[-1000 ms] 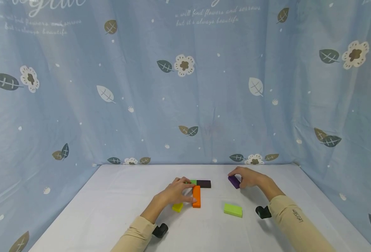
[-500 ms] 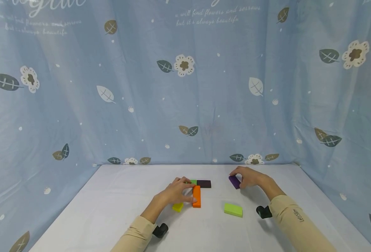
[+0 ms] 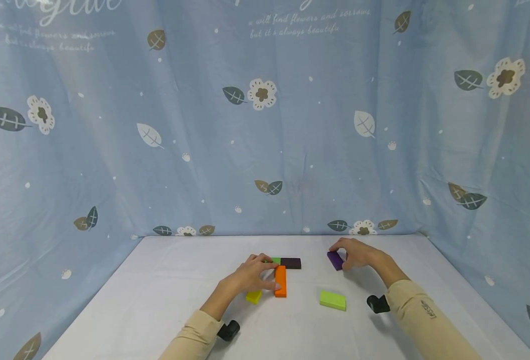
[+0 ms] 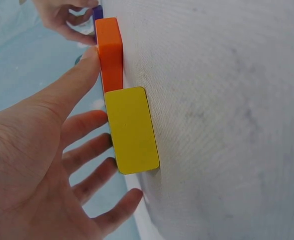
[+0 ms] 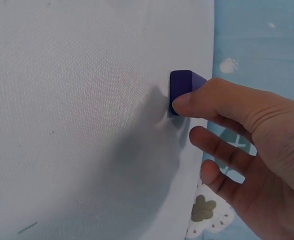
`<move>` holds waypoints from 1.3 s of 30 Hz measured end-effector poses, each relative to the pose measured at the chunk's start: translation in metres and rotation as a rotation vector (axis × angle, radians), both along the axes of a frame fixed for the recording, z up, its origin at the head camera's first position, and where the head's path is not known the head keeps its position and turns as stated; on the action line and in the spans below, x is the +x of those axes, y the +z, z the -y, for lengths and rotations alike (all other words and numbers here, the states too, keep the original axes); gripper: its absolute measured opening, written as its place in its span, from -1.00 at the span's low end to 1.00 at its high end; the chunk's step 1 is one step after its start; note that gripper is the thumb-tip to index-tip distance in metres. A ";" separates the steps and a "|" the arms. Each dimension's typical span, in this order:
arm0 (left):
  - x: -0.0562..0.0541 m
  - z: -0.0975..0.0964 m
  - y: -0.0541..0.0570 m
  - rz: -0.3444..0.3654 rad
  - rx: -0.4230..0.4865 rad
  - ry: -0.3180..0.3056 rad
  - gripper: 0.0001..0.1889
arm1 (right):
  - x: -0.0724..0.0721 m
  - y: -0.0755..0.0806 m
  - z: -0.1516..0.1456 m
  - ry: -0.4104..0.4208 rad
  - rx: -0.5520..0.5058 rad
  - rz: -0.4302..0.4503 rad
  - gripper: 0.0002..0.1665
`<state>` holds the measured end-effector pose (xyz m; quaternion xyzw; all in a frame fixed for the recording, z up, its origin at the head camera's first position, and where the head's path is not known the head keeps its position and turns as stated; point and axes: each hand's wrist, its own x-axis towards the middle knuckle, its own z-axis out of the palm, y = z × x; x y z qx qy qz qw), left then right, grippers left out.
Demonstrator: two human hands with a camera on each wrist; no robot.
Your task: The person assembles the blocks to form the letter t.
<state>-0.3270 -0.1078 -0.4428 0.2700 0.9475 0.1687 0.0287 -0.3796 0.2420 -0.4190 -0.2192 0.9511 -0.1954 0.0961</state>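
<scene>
One green block (image 3: 276,260) partly hidden, left fingers (image 4: 89,149) spread, right fingers (image 5: 214,102) pinching purple block (image 5: 181,85)

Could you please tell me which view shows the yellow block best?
The left wrist view: the yellow block appears large and uncovered. In the head view, the left hand partly hides it; the right wrist view lacks it.

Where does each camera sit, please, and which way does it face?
Head: on the head, facing forward and down over the white table; left hand, right hand and sleeves show.
Left wrist: on that wrist, facing the yellow block and orange block; left hand and part of the right hand show.
Right wrist: on that wrist, facing the purple block; right hand shows.
Head and right wrist share the pinched purple block.
</scene>
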 end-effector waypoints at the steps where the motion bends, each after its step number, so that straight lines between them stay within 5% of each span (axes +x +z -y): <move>1: 0.000 0.000 0.000 0.001 0.002 -0.001 -0.27 | 0.000 0.000 0.000 0.004 -0.001 -0.004 -0.30; 39: 0.000 0.000 0.001 -0.012 0.006 -0.013 -0.27 | -0.001 0.000 0.012 0.045 -0.052 -0.086 -0.35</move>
